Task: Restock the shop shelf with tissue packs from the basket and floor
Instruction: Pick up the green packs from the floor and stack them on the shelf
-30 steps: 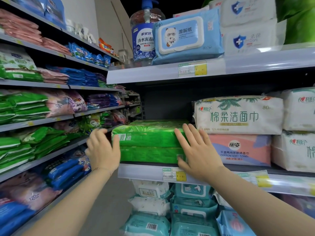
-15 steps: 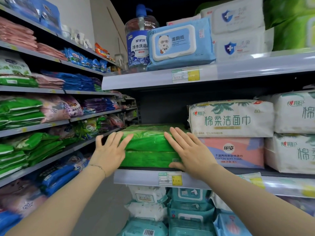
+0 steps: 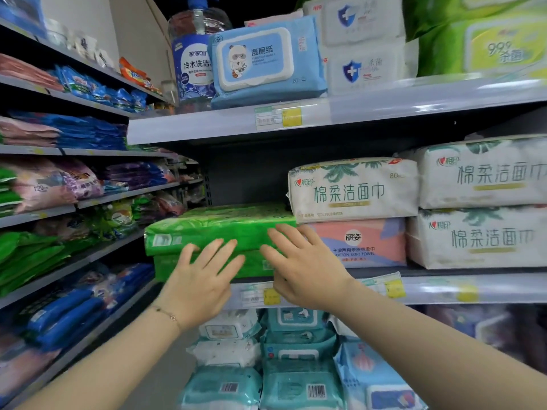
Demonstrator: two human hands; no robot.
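Hidden or unclear first:
- The right end of the green stack is behind my right hand [image 3: 302,270]. I can't tell if it touches the pink pack [image 3: 370,238] or sits just beside it.
- The rear of the green packs runs into the dark shelf bay, so depth is not readable. Their print is blurred.
- The bottle [image 3: 192,63] on the upper shelf [image 3: 384,110] is cut off at the top of the frame. The white packs at far right are clipped by the frame edge.
- The wipe packs on the tier below are partly covered by both forearms, so I give no count for them.
- The label strip is partly under my right palm.

Counts:
- There are two green tissue packs, the top one [image 3: 219,229] on the bottom one [image 3: 168,266], at the left end of the middle shelf [image 3: 444,288]. The top one sits slightly skewed, with its left corner overhanging.
- There are three white packs: one [image 3: 352,187] on the pink pack and two stacked further right.
- There is one pink pack and one blue wipe pack [image 3: 266,60] up top.
- At least two yellow price tags are readable on the shelf lip.

Hands: both are flat with fingers straight and spread, and neither grips anything. The left hand [image 3: 201,279] presses the stack's front face across the seam between the packs. The right hand's fingers are on the top pack's front right end, with the palm over the shelf lip. There is a thin bracelet [image 3: 168,315] on the left wrist.
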